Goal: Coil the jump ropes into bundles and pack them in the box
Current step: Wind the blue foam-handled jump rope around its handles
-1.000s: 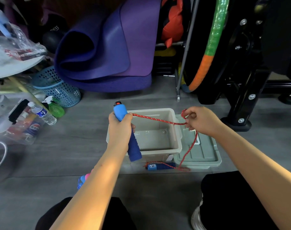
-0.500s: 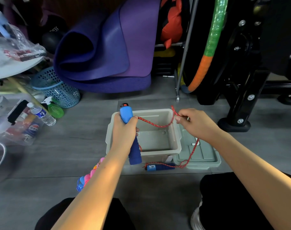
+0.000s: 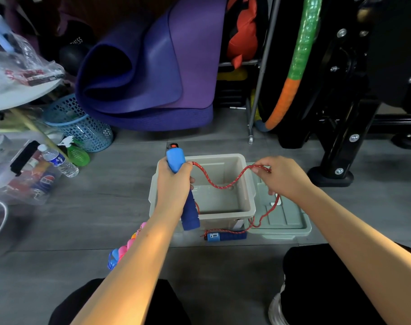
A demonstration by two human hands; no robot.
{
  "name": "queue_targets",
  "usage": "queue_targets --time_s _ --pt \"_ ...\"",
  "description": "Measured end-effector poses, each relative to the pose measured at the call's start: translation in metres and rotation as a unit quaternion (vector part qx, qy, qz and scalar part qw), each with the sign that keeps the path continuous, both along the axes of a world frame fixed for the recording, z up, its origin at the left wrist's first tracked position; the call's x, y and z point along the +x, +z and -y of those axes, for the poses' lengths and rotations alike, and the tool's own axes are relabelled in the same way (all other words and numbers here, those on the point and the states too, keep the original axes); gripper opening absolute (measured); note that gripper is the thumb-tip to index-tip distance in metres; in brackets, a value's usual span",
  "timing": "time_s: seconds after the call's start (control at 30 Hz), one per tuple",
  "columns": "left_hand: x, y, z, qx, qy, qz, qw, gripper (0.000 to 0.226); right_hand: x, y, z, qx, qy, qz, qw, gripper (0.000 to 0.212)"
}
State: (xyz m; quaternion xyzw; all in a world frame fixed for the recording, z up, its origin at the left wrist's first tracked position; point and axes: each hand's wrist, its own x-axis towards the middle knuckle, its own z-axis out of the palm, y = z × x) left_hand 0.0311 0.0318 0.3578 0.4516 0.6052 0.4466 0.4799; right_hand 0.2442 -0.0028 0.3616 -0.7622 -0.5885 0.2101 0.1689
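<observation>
— Grey plank floor (image 3: 94, 231) under you, and clutter along the back: a rolled purple mat (image 3: 148, 66), a blue mesh basket (image 3: 82, 127), a water bottle (image 3: 59, 160) to your left, a green-and-orange hoop (image 3: 296, 66) leaning by a black frame (image 3: 347, 141). Where is your box?

— Straight ahead on the floor. Your box (image 3: 249, 184) sits open with nothing in it but a sag of rope hanging over it, and its lid (image 3: 284, 216) lies flat just beside it on the right, touching it.

— And your hands?

— Your left hand (image 3: 174, 184) is wrapped tight round the upper handle (image 3: 181, 191), fingers curled, holding it nearly upright over the box's left wall, pale blue end on top. Your right hand (image 3: 281, 177) pinches the red rope (image 3: 218, 181) between thumb and fingertips above the seam of box and lid.

— How does the rope run?

— From the handle top it dips into the box, rises to your right hand, then drops across the lid and trails to the second handle (image 3: 225, 236), lying on the floor against the box's near side.

— Anything else near you?

— A beaded rope (image 3: 122, 249) in pink and blue peeks out from under your left forearm; I cannot tell how far it runs. Your knees in black frame the bottom edge.
</observation>
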Motion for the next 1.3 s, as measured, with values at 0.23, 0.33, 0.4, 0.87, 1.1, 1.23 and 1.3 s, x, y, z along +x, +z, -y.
queue_targets --time_s 0.23,0.33,0.4,0.87,1.1,1.23,1.3 --pt "0.003 0.002 0.003 -0.007 -0.058 0.053 0.997 0.014 -0.004 -0.004 -0.003 -0.058 0.005 0.053 0.997 0.032" --pt "0.005 0.006 0.006 -0.028 -0.118 0.116 0.986 0.006 -0.005 -0.002 -0.002 -0.042 -0.005 0.036 0.998 0.042" --pt "0.007 0.006 0.008 -0.032 -0.159 0.124 0.979 0.009 -0.008 0.002 -0.002 -0.013 0.022 -0.007 1.000 0.039" --pt "0.005 0.008 0.009 -0.014 -0.208 0.181 0.961 0.022 -0.033 0.008 0.004 -0.066 0.195 -0.335 0.919 0.018" --pt "0.011 0.005 0.011 0.004 -0.175 0.075 0.982 0.008 -0.037 0.014 0.006 -0.017 0.146 -0.306 0.941 0.009" --pt "0.002 0.003 -0.001 0.007 -0.029 0.111 0.993 0.007 -0.030 0.024 0.007 -0.091 0.109 -0.291 0.946 0.024" --pt "-0.006 0.005 -0.011 -0.001 0.041 0.141 0.989 0.008 -0.022 0.024 0.005 -0.078 0.079 -0.208 0.972 0.031"
